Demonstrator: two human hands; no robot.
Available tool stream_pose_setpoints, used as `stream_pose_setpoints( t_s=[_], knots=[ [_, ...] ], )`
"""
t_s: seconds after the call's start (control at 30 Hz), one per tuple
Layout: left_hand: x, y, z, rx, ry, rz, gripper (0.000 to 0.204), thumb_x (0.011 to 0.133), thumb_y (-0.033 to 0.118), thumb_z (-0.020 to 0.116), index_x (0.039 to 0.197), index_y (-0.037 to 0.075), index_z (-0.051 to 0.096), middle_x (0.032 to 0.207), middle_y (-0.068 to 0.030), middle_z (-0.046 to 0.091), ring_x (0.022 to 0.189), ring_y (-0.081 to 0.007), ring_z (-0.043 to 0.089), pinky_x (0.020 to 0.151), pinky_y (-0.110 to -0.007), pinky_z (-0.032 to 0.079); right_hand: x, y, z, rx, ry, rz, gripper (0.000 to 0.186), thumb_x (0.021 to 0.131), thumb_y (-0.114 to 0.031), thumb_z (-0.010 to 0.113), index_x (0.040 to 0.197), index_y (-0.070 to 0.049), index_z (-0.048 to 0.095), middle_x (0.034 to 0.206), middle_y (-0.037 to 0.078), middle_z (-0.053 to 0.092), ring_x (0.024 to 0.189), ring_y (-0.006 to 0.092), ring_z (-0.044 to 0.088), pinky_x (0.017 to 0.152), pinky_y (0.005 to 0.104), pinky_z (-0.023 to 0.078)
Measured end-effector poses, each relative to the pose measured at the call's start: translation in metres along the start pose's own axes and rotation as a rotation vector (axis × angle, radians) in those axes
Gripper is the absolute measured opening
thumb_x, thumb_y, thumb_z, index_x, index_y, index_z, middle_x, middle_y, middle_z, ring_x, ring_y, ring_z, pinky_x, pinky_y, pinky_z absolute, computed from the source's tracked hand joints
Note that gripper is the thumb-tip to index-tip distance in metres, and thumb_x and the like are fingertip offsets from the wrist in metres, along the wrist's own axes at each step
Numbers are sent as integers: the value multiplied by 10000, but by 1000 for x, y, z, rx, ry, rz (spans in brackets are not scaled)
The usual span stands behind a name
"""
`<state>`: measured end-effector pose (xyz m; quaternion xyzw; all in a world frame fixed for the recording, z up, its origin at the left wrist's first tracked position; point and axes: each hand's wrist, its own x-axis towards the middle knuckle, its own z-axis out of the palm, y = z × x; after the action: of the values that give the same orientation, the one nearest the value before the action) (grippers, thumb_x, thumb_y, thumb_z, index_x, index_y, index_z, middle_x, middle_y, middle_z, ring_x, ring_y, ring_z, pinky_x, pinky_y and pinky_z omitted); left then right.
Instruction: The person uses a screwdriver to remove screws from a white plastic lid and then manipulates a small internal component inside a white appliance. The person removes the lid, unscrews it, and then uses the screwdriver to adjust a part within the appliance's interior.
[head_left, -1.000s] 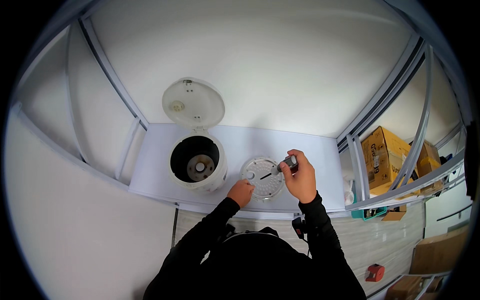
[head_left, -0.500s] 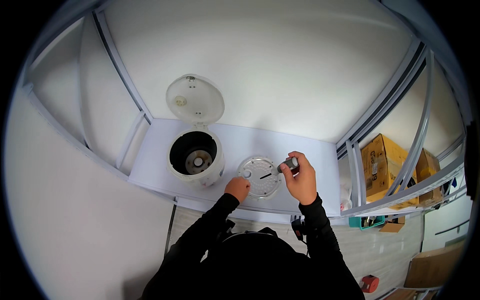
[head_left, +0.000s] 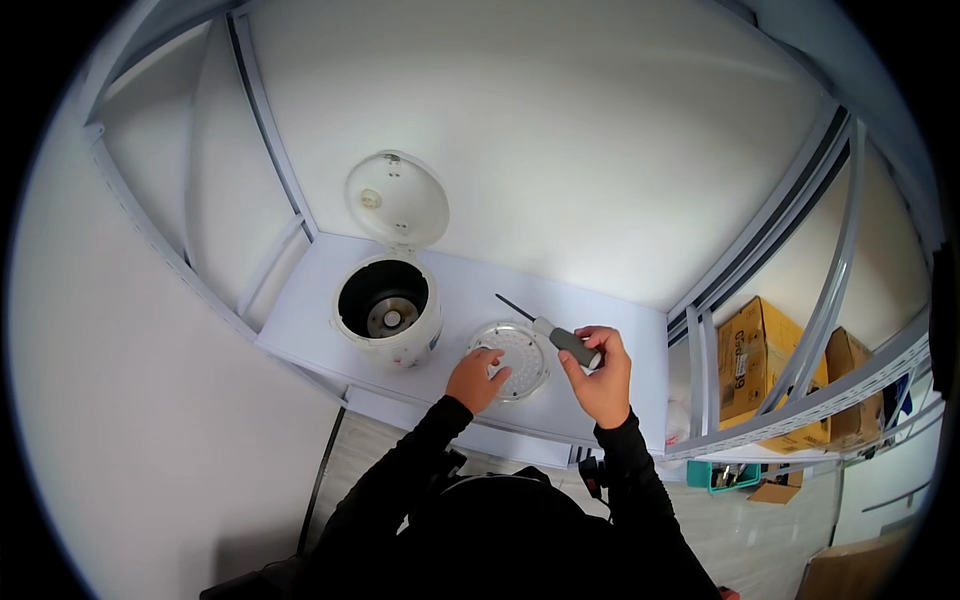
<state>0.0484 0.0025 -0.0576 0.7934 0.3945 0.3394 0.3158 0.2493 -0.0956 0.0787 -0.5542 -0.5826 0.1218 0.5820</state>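
Note:
A screwdriver (head_left: 569,345) with a grey handle is gripped in my right hand (head_left: 606,382), its dark shaft pointing up and to the left, clear of the disc. Below it on the table lies a round, whitish, dimpled disc (head_left: 527,368) with small screws around its rim. My left hand (head_left: 474,381) is at the disc's left edge, thumb and fingers apart; whether it touches the disc I cannot tell. To the left stands a white rice cooker (head_left: 392,345), its lid (head_left: 400,200) raised. Inside the dark chamber a metal heating plate (head_left: 392,317) shows.
The pale table (head_left: 300,310) backs onto a white wall, with metal frame posts (head_left: 265,120) at both sides. Beyond the right frame are yellow cardboard boxes (head_left: 752,365) and a teal bin (head_left: 722,476) with things in it.
My right hand has tilted the screwdriver from over the disc to point up and leftward. My left hand has gone from closed to open at the disc's edge. The view has shifted slightly.

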Motion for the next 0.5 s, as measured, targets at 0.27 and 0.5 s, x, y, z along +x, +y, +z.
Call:
stream_pose_setpoints(
  t_s=[0.27, 0.5],
  knots=[
    [6, 64, -14, -730, 108, -148, 415, 1019, 228, 664, 1346, -19, 599, 1011, -82, 733, 850, -142, 687, 762, -297, 553, -22, 2, -2, 11, -200, -66, 394, 811, 77, 787, 1044, -49, 496, 1136, 156, 606, 1015, 253, 643, 874, 348, 532],
    [1, 80, -14, -787, 254, -151, 354, 982, 193, 723, 1242, -22, 617, 940, -53, 722, 816, -123, 682, 747, -275, 549, -36, -6, -1, -96, -436, -90, 506, 957, -128, 723, 1393, -18, 493, 1225, 239, 627, 977, 387, 674, 860, 396, 544]
  ],
)
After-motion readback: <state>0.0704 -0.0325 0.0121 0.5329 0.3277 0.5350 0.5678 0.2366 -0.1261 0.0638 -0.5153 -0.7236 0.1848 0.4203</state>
